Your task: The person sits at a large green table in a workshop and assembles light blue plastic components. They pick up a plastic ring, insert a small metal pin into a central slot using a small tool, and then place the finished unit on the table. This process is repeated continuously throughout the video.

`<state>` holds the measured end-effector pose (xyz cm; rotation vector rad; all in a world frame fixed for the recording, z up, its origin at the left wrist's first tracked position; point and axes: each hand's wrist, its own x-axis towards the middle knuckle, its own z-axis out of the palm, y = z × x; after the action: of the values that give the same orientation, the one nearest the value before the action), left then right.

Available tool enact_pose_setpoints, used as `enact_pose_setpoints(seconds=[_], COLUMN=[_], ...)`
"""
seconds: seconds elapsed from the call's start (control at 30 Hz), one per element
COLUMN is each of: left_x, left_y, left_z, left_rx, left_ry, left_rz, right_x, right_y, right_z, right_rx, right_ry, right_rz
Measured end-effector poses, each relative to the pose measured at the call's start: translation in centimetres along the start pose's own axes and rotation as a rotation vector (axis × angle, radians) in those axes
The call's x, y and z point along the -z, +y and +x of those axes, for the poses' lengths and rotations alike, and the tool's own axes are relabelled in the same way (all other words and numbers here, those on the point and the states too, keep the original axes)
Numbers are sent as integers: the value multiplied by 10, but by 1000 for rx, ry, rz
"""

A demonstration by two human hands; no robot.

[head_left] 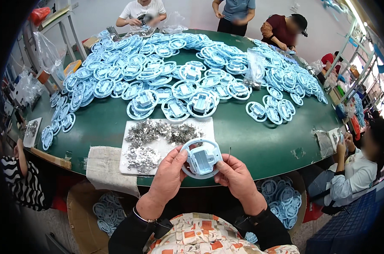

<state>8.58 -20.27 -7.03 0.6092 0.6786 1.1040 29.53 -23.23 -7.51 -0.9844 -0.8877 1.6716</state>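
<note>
A light blue round plastic part (202,163), a ring with a boxy compartment in its middle, is held over the table's near edge. My left hand (168,174) grips its left rim between thumb and fingers. On the other side, my right hand (238,178) pinches the right rim with the thumb. A thin dark rod (229,155) sticks up by the right fingers; what it belongs to is hidden. Just beyond my left hand lies a white board (207,126) with heaps of small metal pieces (142,159), some shiny, some darker.
Many similar blue parts (185,89) are piled across the green table (230,139). Cardboard boxes (79,207) of them stand below, left and right. A grey cloth (111,171) hangs over the edge. A clear bag (254,70) sits among the piles. Several people work around the table.
</note>
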Motion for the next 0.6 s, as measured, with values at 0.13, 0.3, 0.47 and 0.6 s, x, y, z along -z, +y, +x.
enact_pose_setpoints(seconds=[0.13, 0.3, 0.47, 0.6], left_x=[8, 23, 30, 34], left_y=[-2, -7, -13, -10], left_z=[-3, -25, -28, -23], left_rx=[32, 119, 135, 170], left_ry=[25, 25, -5, -9], left_rz=[98, 403, 487, 446], right_x=[0, 21, 5, -12], right_y=[-3, -4, -6, -2], right_z=[-9, -5, 21, 42], right_rx=[35, 341, 479, 497], right_ry=[-5, 184, 139, 80], right_rz=[-154, -726, -1022, -1194])
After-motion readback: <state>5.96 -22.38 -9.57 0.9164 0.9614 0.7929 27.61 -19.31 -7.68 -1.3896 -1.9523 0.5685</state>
